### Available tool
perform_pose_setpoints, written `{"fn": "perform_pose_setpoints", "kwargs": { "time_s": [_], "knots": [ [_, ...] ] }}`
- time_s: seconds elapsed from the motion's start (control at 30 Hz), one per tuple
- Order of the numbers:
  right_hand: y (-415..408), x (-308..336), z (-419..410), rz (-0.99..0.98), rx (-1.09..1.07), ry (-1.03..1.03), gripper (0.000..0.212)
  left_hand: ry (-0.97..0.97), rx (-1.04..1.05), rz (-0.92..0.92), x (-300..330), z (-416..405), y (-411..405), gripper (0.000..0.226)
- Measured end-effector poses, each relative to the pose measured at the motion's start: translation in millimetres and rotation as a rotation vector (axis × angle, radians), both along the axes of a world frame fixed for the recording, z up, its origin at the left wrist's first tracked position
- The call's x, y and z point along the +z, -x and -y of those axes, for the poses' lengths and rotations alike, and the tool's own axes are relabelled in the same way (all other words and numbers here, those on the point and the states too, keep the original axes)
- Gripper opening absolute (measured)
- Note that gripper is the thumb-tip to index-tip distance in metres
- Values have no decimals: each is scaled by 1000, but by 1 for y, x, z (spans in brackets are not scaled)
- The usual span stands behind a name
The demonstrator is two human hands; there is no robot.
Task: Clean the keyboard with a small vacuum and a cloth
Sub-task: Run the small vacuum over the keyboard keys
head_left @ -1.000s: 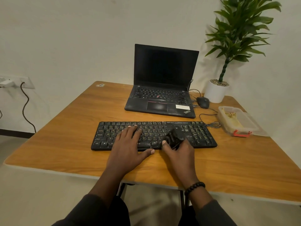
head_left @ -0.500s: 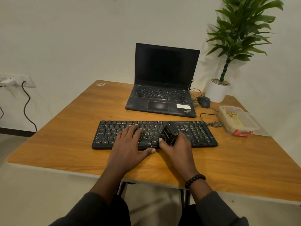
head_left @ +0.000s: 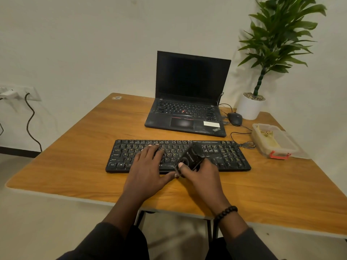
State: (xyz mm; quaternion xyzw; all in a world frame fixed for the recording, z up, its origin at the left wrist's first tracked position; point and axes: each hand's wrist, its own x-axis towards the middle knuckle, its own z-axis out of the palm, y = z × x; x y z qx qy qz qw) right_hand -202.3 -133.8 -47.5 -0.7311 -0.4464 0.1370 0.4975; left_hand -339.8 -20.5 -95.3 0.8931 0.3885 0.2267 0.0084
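A black full-size keyboard lies across the middle of the wooden table. My left hand rests flat on its left-centre keys, fingers spread, holding the keyboard down. My right hand grips a small black handheld vacuum, tilted with its nose down on the keys just right of centre. My thumb lies on the vacuum's near end. No cloth is in view.
An open black laptop sits behind the keyboard, a black mouse with cables to its right. A potted plant stands at the back right corner. A clear plastic box with a red clasp lies right of the keyboard.
My right hand has slid the vacuum a little to the left and farther up the keys. My left hand has stayed in place on the keyboard.
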Motion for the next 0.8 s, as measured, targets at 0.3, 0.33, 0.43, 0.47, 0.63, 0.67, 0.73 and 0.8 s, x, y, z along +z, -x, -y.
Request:
{"fn": "perform_pose_setpoints", "kwargs": {
  "time_s": [0.3, 0.33, 0.43, 0.47, 0.63, 0.67, 0.73, 0.8],
  "knots": [
    [-8, 13, -5, 47, 99, 65, 20, 5, -8, 6, -1, -1, -1, 90],
    [-11, 11, -6, 51, 70, 36, 20, 1, -8, 5, 0, -1, 0, 90],
    [-8, 10, -6, 94, 129, 107, 20, -5, -7, 12, -1, -1, 0, 89],
    [-7, 11, -5, 101, 172, 141, 19, -5, -5, 11, -1, -1, 0, 88],
    [-11, 14, -3, 93, 150, 81, 16, -5, -5, 14, -3, -2, 0, 90],
    [-12, 13, -3, 92, 175, 112, 16, -7, -6, 17, -3, -2, 0, 89],
    [-14, 12, -4, 59, 206, 160, 16, -7, -7, 16, -3, -3, 0, 88],
    [-20, 7, -9, 83, 97, 94, 22, -2, -6, 7, -3, -4, -1, 90]
  ]
}}
